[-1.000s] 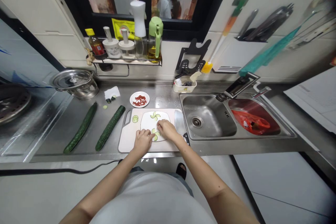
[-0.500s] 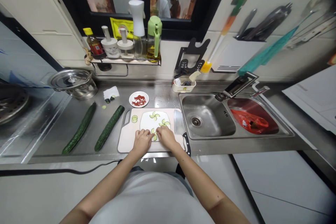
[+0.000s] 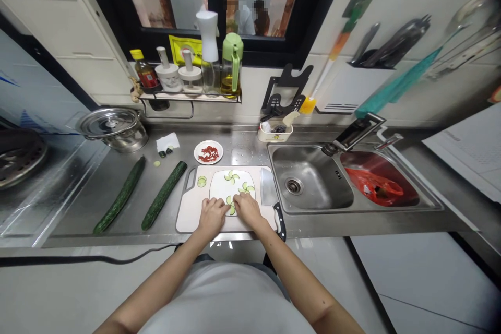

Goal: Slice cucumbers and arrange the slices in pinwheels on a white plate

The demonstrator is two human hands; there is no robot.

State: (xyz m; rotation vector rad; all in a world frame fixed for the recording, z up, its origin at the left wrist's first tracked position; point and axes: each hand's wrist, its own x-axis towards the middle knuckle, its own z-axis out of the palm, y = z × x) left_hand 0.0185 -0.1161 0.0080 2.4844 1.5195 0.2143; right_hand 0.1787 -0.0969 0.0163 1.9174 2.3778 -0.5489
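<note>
cucumber slices [image 3: 231,177] lie on a white plate [image 3: 215,188] at the centre of the frame, and we judge the arranging well along: one pinwheel near the plate's top edge and another [image 3: 246,188] at its right look finished, while a third cluster [image 3: 230,201] at the lower middle seems only part-formed. we see a small stack of slices [image 3: 201,181] unplaced, left of the plate on the cutting board [image 3: 188,214]. our left hand [image 3: 212,216] has its fingers curled close together, thumb reaching to the third cluster's edge and touching it. our right hand [image 3: 247,210] bunches its fingertips downward, just right of that cluster; we cannot tell whether they pinch a slice.
</note>
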